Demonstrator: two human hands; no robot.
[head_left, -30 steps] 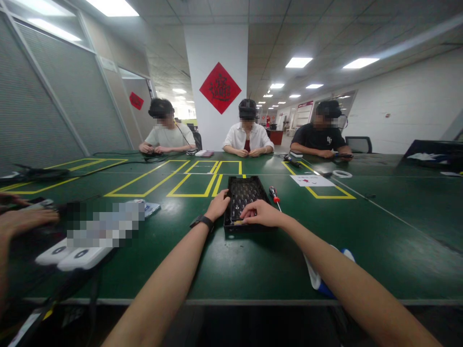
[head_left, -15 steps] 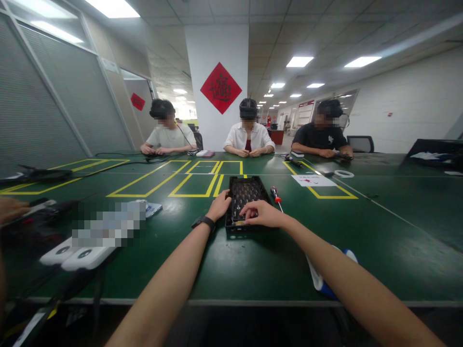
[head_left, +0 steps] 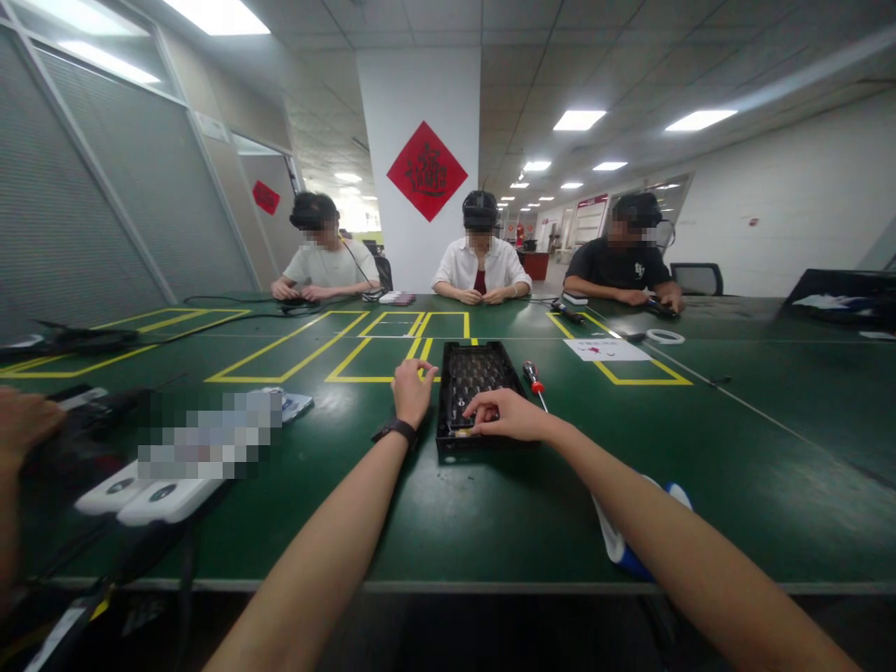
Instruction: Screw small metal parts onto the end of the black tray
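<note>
A black plastic casing (head_left: 448, 373) with a perforated, honeycomb-like floor lies in front of me on the green table. My right hand (head_left: 510, 415) reaches over its near end, fingers bent and pinched together low inside the casing. By those fingertips is a small yellowish piece (head_left: 460, 433); whether they grip it is hidden. My left hand (head_left: 413, 392) hovers just left of the casing, apart from it, fingers loosely curved and holding nothing. To the casing's right lies a screwdriver (head_left: 533, 376) with a red and black handle, its shaft toward me.
A white and blue object (head_left: 630, 551) lies under my right forearm. White devices (head_left: 168, 495) and cables are at left, beside another person's hand (head_left: 28, 420). A paper sheet (head_left: 608, 350) and white ring (head_left: 665, 336) lie at right. Three people sit across the table (head_left: 336, 541).
My left hand has let go of the casing's left wall and moved left and up from it. My right hand stays at the casing's near end. The other person's hand at left has shifted slightly.
</note>
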